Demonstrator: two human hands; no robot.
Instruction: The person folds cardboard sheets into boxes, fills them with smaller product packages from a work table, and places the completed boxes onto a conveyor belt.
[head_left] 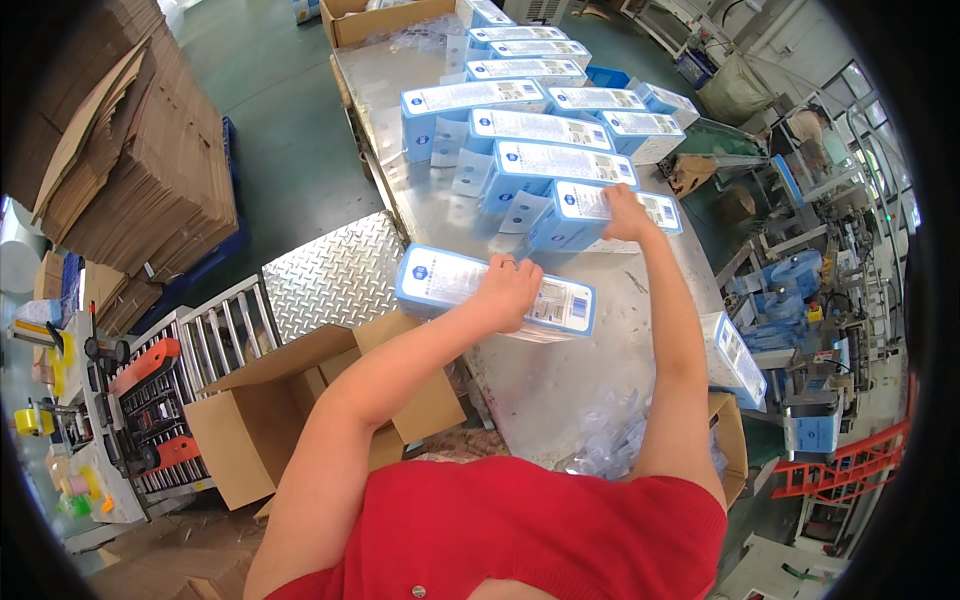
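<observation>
My left hand point(507, 293) is closed over the top of a long blue-and-white carton point(440, 278) near the front left edge of the metal table. Farther right, my right hand point(627, 214) grips another blue-and-white carton point(580, 200) from above, its fingers bent over the top edge. That carton stands at the near end of several similar cartons point(548, 160) lined up on the table. Clear plastic pieces point(522, 212) stick out beside their left ends. The undersides of both gripped cartons are hidden.
An open brown cardboard box point(250, 430) stands left of the table point(560, 385), by a roller conveyor point(225, 340) and a metal plate point(330, 275). One more carton point(735, 360) lies at the right edge. Crumpled clear plastic point(605, 440) is near my body. Flattened cardboard point(150, 190) is stacked at far left.
</observation>
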